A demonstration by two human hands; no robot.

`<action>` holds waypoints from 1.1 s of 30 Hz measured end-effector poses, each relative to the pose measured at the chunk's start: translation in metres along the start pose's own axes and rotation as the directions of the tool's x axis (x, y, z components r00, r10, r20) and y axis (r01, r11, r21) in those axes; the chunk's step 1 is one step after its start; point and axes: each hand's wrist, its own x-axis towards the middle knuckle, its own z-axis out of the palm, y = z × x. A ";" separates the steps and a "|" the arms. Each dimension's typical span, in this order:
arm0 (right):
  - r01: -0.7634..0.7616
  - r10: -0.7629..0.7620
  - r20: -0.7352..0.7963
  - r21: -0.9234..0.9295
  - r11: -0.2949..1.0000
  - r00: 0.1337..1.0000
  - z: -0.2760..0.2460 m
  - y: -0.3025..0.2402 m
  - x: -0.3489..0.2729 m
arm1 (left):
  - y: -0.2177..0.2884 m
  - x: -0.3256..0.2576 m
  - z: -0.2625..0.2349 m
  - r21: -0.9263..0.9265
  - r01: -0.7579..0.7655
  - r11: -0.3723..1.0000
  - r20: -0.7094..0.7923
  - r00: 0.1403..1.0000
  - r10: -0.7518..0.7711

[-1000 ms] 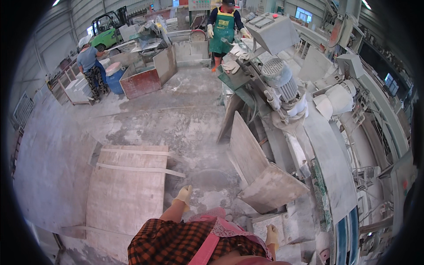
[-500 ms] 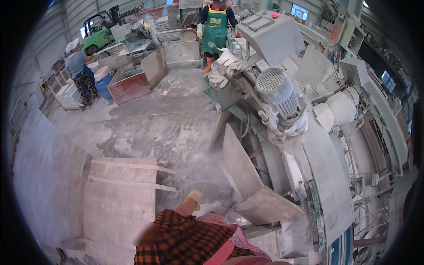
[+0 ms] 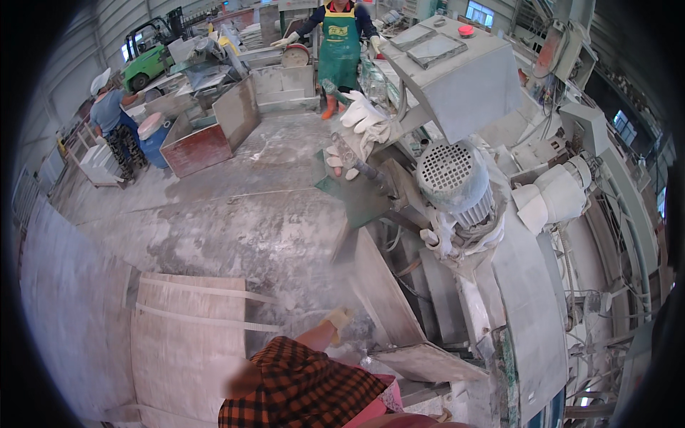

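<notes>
My left hand (image 3: 339, 319), in a pale yellowish glove, hangs low over the wet, whitish floor. Its arm wears an orange-and-black checked sleeve (image 3: 300, 378). No held thing shows at this hand, and its fingers are too small and blurred to make out. Just right of it leans a grey-brown stone slab (image 3: 389, 292). Another slab (image 3: 428, 362) lies tilted at the foot of that one. Left of the hand is a large pale board (image 3: 189, 321) with two light straps (image 3: 207, 317) running across it toward the hand. My right hand does not show.
A dusty machine with a ribbed motor (image 3: 457, 178) and a grey box (image 3: 457, 78) fills the right. White gloves (image 3: 364, 110) lie on it. Beyond, a person in a green apron (image 3: 339, 50) faces this way. Another person (image 3: 114, 121) stands far left near a blue barrel (image 3: 153, 143) and a green forklift (image 3: 146, 60).
The view has shifted slightly, so the machine looks larger. My left hand sits a little farther right, nearer the leaning slab. The person in the green apron has spread both arms outward.
</notes>
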 end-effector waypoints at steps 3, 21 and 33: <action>-0.021 0.022 -0.017 0.009 1.000 1.000 -0.001 0.003 0.001 | -0.005 0.002 -0.006 0.116 -0.007 0.993 -0.098 0.995 0.018; -0.252 0.585 -0.395 0.633 0.732 0.708 -0.055 0.127 -0.175 | 0.051 0.021 0.070 0.029 -0.131 0.991 0.294 0.949 0.116; -0.056 0.752 -0.289 0.916 0.396 0.592 -0.100 0.210 -0.257 | 0.191 -0.121 0.154 -0.119 -0.248 0.961 0.487 0.829 0.274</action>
